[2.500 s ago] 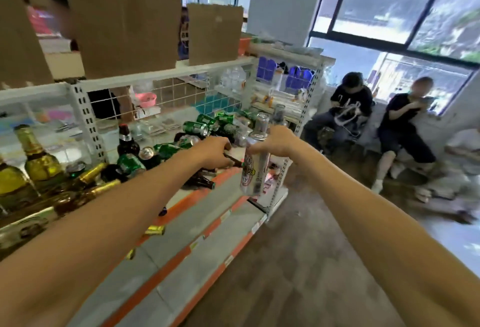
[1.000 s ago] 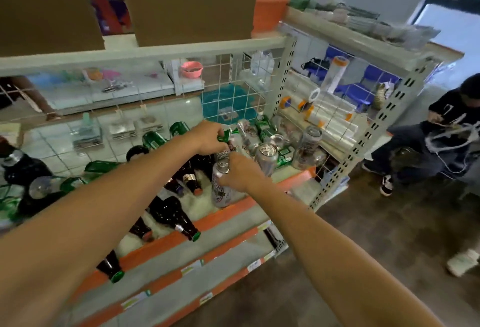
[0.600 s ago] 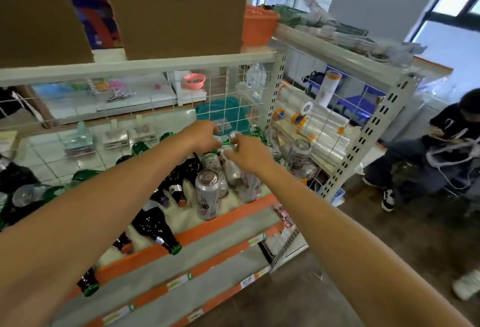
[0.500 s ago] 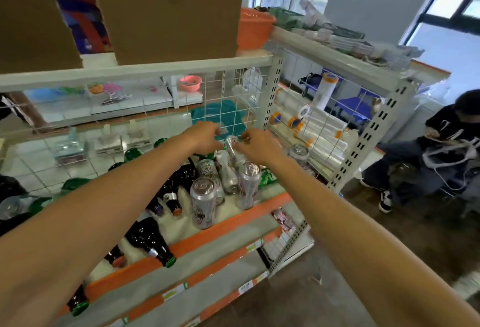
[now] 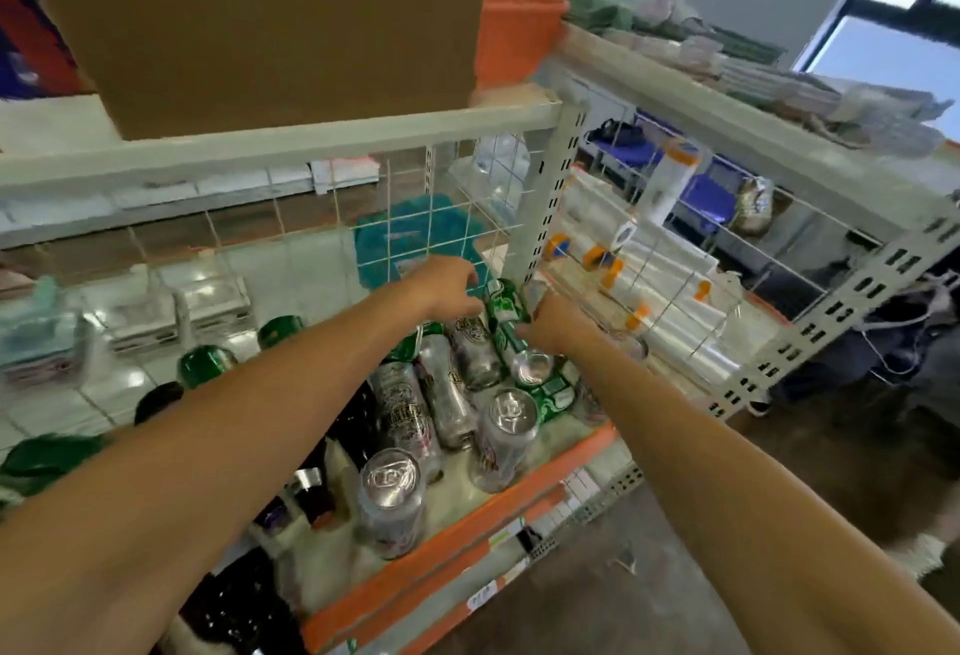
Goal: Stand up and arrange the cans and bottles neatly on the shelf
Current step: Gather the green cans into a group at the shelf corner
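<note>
My right hand (image 5: 550, 324) curls round a tilted green can (image 5: 503, 308) at the back right of the shelf (image 5: 467, 524). My left hand (image 5: 447, 290) meets its upper end; whether it grips, I cannot tell. Both arms reach forward. Two silver cans (image 5: 389, 498) stand upright in front, and three lie behind.

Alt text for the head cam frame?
The right hand grips a tilted green can at the back of the shelf, the left hand right beside it. In front, two silver cans stand upright; others lie flat beside dark bottles.
</note>
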Demonstrator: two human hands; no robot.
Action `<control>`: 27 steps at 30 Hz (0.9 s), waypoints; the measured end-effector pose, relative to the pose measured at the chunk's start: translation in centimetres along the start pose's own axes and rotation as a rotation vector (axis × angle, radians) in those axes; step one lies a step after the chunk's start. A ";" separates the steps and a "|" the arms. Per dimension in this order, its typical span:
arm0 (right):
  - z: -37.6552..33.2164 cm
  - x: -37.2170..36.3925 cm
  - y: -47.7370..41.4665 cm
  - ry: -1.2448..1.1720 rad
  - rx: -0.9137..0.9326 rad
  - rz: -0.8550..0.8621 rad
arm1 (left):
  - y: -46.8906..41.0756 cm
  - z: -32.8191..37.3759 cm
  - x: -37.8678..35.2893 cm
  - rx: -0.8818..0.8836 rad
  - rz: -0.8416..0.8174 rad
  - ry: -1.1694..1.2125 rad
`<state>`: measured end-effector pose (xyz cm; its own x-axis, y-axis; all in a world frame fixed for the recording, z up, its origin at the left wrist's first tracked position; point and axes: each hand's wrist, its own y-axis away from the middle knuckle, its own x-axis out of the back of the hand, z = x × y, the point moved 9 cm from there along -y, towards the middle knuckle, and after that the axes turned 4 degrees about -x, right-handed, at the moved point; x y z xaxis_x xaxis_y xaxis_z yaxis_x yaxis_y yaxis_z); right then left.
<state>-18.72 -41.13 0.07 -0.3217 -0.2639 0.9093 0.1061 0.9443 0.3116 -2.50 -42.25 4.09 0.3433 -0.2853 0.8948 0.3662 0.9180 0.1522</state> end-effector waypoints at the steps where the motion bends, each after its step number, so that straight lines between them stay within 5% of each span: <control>1: 0.1 -1.1 -0.6 0.034 -0.026 -0.040 | -0.5 -0.3 -0.6 0.000 -0.016 0.000; 9: -0.5 -4.9 -3.8 0.200 -0.069 -0.083 | -1.5 -3.3 -2.8 0.080 -0.038 0.075; 15: 0.8 -3.6 -3.5 0.009 -0.063 -0.124 | 0.0 -4.0 -2.1 0.144 -0.013 0.059; 27: -9.5 4.2 3.3 -0.282 0.442 -0.052 | 9.8 -1.9 4.3 0.370 0.164 -0.003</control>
<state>-10.82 -41.02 7.53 -0.5633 -0.3070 0.7671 -0.3039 0.9403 0.1532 4.18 -34.95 8.63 0.3683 -0.1263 0.9211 -0.0292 0.9887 0.1472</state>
